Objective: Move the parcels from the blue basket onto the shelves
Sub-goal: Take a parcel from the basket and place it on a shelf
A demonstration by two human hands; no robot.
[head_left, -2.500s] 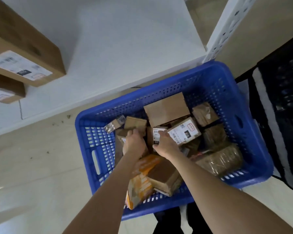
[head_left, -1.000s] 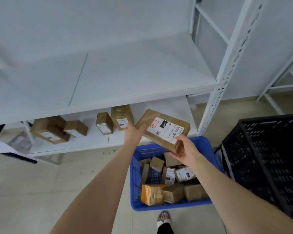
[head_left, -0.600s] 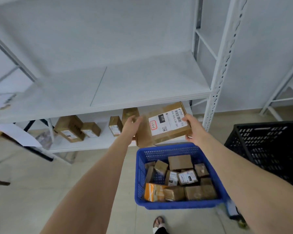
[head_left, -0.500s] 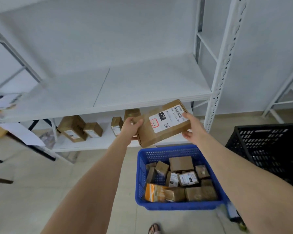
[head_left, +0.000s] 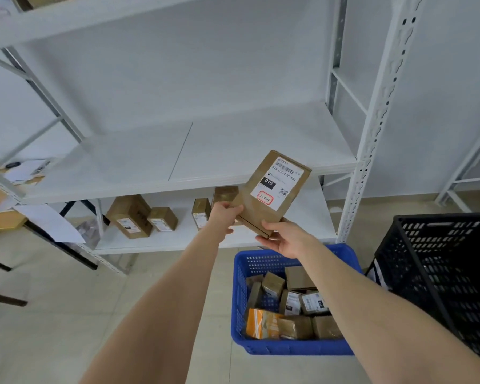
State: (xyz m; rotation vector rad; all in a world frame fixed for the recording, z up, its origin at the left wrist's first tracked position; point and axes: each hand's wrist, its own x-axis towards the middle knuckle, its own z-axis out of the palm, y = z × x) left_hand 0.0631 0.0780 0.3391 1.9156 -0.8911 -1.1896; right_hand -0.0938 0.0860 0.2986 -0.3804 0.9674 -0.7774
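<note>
A flat brown cardboard parcel with a white label is hanging tilted at the centre of the frame, in front of the edge of the white metal middle shelf. The left hand is curling round its lower left corner; the right hand is cupping its lower end from beneath, thumb on the front edge. At lower right the blue slatted plastic basket is sitting on the floor, holding more brown boxes. A black plastic crate is standing just beside it. Several cardboard boxes are resting on the white lower shelf.
</note>
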